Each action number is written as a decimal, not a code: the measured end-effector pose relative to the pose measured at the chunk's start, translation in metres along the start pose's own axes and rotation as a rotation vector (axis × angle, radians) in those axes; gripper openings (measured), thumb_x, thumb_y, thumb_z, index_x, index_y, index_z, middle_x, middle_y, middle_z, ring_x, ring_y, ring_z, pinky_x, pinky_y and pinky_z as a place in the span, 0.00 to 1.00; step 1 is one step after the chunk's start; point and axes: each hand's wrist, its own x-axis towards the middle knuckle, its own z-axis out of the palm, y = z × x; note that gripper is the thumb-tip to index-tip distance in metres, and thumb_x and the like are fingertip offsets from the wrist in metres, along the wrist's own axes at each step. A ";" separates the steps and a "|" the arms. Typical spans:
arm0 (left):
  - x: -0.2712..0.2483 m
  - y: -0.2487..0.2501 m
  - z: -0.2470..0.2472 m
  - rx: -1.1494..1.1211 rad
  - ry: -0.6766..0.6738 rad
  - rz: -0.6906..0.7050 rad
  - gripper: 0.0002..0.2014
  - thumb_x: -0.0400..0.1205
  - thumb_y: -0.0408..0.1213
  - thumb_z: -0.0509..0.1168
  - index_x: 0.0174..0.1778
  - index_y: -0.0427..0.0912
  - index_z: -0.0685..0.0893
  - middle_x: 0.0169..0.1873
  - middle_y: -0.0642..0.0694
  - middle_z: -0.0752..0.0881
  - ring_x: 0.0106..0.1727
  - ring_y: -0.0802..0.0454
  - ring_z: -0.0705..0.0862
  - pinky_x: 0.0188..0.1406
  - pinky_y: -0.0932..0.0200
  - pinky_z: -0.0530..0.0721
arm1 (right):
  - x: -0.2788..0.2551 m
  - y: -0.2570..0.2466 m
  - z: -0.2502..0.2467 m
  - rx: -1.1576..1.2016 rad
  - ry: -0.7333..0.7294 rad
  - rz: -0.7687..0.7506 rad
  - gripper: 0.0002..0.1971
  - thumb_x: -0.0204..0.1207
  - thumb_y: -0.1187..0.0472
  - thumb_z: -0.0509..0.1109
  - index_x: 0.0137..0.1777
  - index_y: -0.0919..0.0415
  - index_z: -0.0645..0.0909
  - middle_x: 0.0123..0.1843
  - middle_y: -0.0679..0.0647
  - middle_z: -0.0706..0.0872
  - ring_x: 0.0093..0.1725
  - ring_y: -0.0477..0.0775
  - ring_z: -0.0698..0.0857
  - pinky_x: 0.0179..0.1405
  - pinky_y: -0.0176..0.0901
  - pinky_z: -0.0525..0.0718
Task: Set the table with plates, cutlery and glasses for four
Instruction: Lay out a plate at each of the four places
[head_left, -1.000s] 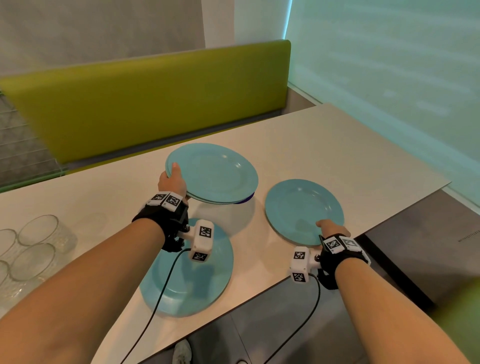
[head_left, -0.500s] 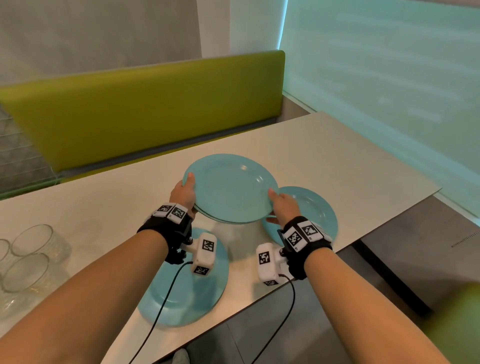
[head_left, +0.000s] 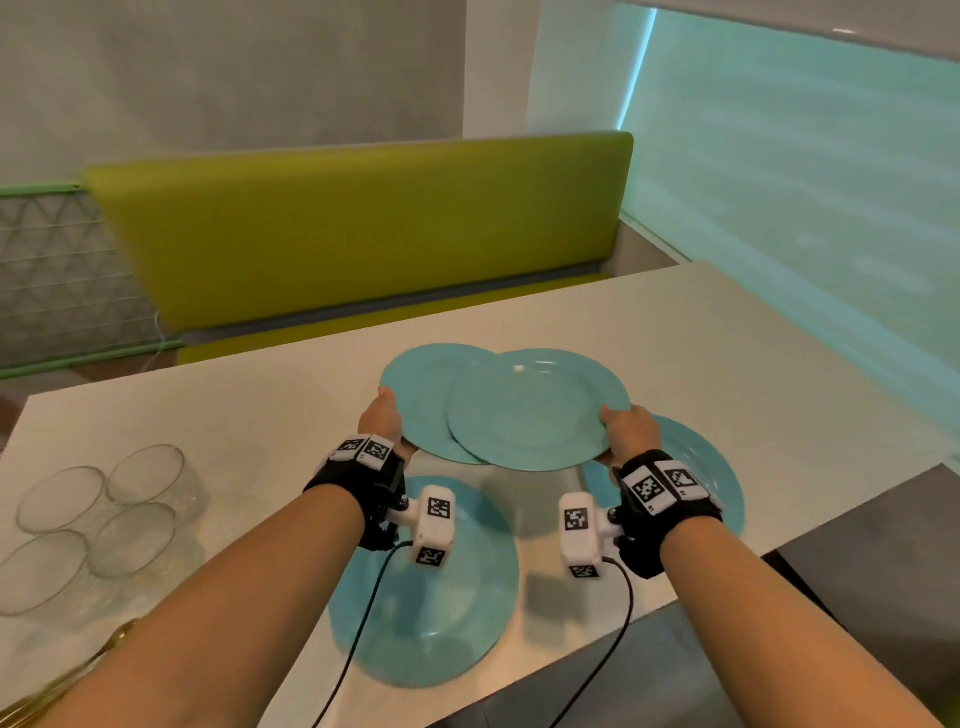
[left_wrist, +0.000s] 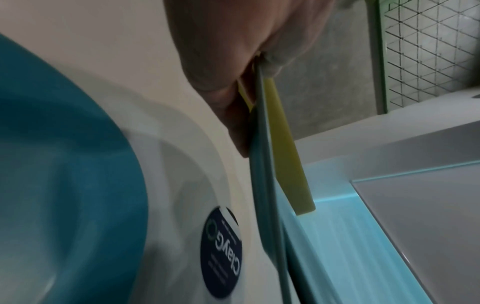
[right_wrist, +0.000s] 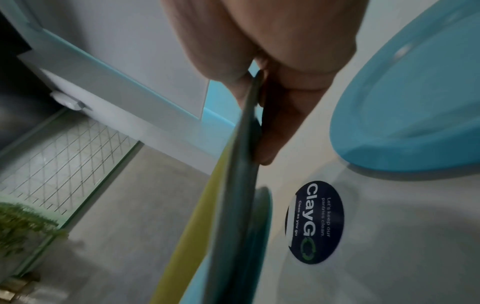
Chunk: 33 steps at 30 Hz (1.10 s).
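Two teal plates hover above the white table (head_left: 727, 332). My left hand (head_left: 382, 418) pinches the left rim of the lower plate (head_left: 418, 395). My right hand (head_left: 626, 431) pinches the right rim of the upper plate (head_left: 535, 410), which overlaps the lower one and sits shifted to the right. In the left wrist view my thumb and fingers (left_wrist: 228, 86) clamp the plate's edge (left_wrist: 262, 164). The right wrist view shows the same kind of pinch on a plate rim (right_wrist: 246, 148). Two more teal plates lie on the table: one near left (head_left: 431, 597), one near right (head_left: 701, 467).
Several clear glasses (head_left: 104, 519) stand in a cluster at the table's left. Gold cutlery (head_left: 78, 670) lies at the near left corner, partly hidden by my forearm. A round dark sticker (right_wrist: 314, 222) is on the tabletop. A green bench (head_left: 363, 234) runs behind the table.
My right hand left the plate lying at the near right and took the stack's right rim. The top plate has slid right off the lower one, and both moved farther over the table.
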 end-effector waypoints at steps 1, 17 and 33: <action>0.004 0.005 -0.006 -0.021 0.012 -0.002 0.22 0.89 0.43 0.50 0.75 0.33 0.71 0.71 0.36 0.78 0.70 0.36 0.79 0.57 0.44 0.78 | -0.001 -0.003 0.002 0.011 0.007 -0.007 0.15 0.80 0.70 0.61 0.65 0.73 0.75 0.55 0.65 0.82 0.51 0.65 0.82 0.48 0.62 0.84; 0.099 0.053 -0.087 -0.229 0.173 -0.038 0.20 0.88 0.36 0.52 0.77 0.39 0.68 0.73 0.34 0.75 0.72 0.32 0.75 0.65 0.29 0.76 | -0.006 -0.012 0.075 0.176 0.021 0.033 0.18 0.83 0.71 0.58 0.71 0.75 0.70 0.70 0.72 0.76 0.60 0.68 0.80 0.56 0.63 0.81; 0.138 0.048 -0.111 0.212 0.134 -0.073 0.23 0.88 0.38 0.54 0.78 0.32 0.66 0.75 0.35 0.72 0.74 0.37 0.75 0.66 0.46 0.81 | -0.002 -0.009 0.122 0.159 0.005 0.089 0.18 0.84 0.69 0.57 0.73 0.73 0.68 0.71 0.70 0.76 0.69 0.71 0.78 0.55 0.61 0.79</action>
